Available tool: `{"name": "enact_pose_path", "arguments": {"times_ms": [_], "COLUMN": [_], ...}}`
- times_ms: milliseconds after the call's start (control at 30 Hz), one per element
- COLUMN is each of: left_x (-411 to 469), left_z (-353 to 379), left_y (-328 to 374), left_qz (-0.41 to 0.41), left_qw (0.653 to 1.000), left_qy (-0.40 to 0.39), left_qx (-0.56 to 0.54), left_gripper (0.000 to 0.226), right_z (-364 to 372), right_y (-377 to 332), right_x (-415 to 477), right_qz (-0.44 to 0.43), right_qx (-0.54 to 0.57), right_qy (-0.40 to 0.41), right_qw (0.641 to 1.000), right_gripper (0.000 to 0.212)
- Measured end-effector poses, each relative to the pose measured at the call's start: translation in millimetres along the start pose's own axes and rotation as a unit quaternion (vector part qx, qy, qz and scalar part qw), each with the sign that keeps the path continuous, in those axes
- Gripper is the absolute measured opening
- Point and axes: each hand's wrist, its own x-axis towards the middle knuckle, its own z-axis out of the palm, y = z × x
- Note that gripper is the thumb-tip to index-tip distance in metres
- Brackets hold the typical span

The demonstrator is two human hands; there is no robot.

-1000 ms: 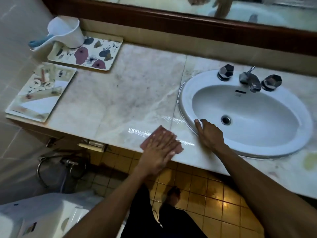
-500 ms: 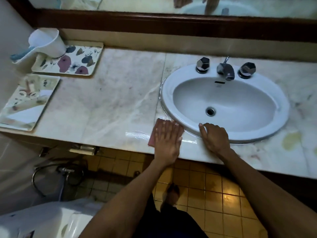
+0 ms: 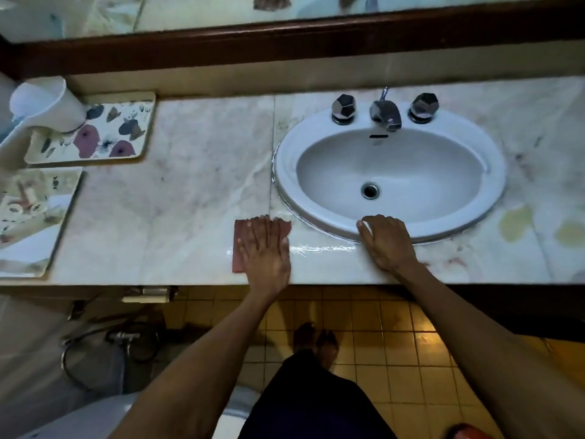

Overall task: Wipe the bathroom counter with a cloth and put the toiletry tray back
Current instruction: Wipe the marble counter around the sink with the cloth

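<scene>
Head view looks down past bare arms and a yellow tiled floor to the marble counter, where the left hand lies flat, fingers together and stretched out, pressing a pink cloth onto the front edge just left of the sink. Beside it the right hand rests palm down, fingers loosely together, its tips on the sink's near rim, with a wet streak between the hands. Farther off, at the counter's left end, sit the toiletry tray and behind it a floral tray carrying a white cup; the tap stands at the sink's back.
</scene>
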Motion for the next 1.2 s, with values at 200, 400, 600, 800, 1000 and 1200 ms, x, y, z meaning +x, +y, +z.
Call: {"name": "enact_pose_path", "arguments": {"times_ms": [200, 400, 600, 800, 1000, 1200], "left_x": [-54.4, -41.9, -32.2, -27.3, -12.0, 35.3], "left_z": [14.1, 29.0, 40.0, 66.2, 92.0, 121.6], "left_y": [57.9, 105.4, 181.4, 290.0, 419.6, 516.8], "left_qz": [0.239, 0.418, 0.508, 0.526, 0.408, 0.357], "left_qw": [0.968, 0.9, 0.849, 0.83, 0.892, 0.927], "left_qy": [-0.071, -0.119, -0.143, -0.176, -0.139, -0.064], "left_qx": [-0.015, 0.023, 0.026, -0.048, -0.136, -0.099], "left_gripper": [0.058, 0.055, 0.055, 0.054, 0.047, 0.044], "right_z": [-7.4, -28.6, -56.5, -89.5, -114.6, -134.8], "right_y": [24.4, 72.9, 144.0, 239.3, 338.8, 420.8], "right_x": [-13.1, -40.9, -81.0, -132.0, -144.8, -132.8], "right_qz": [0.016, 0.044, 0.13, 0.24, 0.29, 0.291], "right_qx": [-0.041, -0.057, 0.024, 0.049, 0.048, 0.038], "right_qy": [0.023, 0.059, 0.107, 0.17, 0.131, 0.118], "right_qw": [0.999, 0.996, 0.985, 0.954, 0.947, 0.949], "right_gripper": [0.049, 0.039, 0.04, 0.033, 0.039, 0.05]}}
